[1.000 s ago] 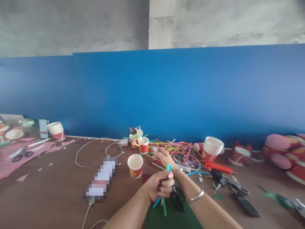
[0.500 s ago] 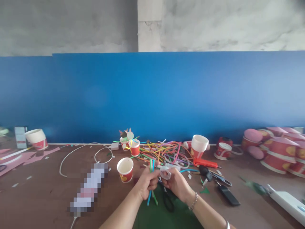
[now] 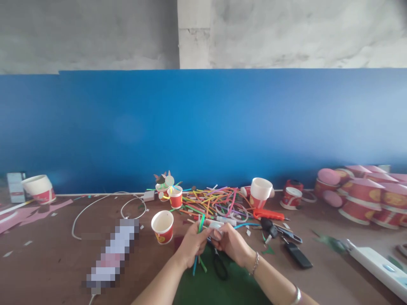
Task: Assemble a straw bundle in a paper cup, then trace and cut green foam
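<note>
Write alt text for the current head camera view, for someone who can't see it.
The left hand grips green and blue strips while the right hand holds a small whitish item close by. Beyond them on a brown table are paper cups and a heap of coloured strips.

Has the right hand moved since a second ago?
Yes: against the straw pile, the right hand has drawn back toward the person and to the right.
</note>
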Demonstrator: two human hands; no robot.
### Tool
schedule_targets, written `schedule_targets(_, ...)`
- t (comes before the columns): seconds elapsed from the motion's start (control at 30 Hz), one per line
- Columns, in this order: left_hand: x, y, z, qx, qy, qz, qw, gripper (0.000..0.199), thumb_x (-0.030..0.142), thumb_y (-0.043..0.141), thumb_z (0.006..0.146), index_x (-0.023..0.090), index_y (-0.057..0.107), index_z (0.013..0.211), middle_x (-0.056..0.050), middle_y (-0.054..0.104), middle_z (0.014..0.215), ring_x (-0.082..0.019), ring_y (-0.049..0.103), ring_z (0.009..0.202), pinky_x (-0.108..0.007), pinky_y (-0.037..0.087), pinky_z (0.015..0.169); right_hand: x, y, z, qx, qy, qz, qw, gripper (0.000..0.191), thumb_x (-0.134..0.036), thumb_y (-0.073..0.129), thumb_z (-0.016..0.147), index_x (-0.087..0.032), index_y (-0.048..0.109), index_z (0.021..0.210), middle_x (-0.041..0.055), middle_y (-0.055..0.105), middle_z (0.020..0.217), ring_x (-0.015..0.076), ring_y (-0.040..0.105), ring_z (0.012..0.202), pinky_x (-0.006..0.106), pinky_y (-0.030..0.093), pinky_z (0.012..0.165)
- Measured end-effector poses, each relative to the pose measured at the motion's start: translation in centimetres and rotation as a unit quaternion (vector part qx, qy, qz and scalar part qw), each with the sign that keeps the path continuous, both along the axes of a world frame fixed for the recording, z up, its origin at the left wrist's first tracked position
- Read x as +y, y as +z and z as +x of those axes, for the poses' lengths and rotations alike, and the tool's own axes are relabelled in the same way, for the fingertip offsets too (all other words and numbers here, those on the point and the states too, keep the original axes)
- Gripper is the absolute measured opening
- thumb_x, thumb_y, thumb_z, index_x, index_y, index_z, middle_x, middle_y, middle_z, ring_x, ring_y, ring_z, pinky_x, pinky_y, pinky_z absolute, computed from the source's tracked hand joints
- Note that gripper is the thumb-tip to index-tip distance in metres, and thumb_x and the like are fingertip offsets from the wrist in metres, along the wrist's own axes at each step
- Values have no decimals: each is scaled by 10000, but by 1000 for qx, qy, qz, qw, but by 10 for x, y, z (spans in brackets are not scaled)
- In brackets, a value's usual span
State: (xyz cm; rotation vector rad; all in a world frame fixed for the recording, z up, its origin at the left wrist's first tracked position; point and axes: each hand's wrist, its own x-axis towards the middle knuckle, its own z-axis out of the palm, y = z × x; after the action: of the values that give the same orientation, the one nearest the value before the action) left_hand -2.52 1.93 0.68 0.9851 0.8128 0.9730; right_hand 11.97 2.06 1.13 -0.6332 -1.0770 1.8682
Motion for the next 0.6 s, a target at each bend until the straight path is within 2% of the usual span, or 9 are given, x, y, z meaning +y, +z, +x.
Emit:
schedule_targets(0.2,2,0,0,-4,4,-3,1000,475,513,690,661,187,498,948,142,285,431,-11,149,334,-163,56,340,0,-2,0,25,-18,5,1000,81,-256,484,618,-181,459,606,-24,388,610,100,353,512,237,253,476)
schedule_targets(0.33,2,1,0,-23,24,-12,999,442,525,659,689,195,469,914,149,229,437,-16,116,349,-161,44,338,4,-6,0,25,-11,26,999,184,-337,482,703,-168,551,726,-6,453,656,113,416,531,244,298,490)
schedule_targets(0.4,2,1,-1,-34,23,-13,999,446,519,669,684,200,460,915,152,211,438,-18,96,357,-161,41,334,5,-7,-1,-3,-26,41,999,227,-374,477,755,-165,565,736,-8,462,649,109,416,518,243,305,488)
schedule_targets(0.6,1,1,-2,-42,14,-21,999,543,552,675,656,212,453,1017,163,207,417,-21,93,342,-158,35,335,4,-9,-2,-109,-65,91,988,280,-383,471,785,-167,525,614,-16,457,587,111,422,516,246,322,504)
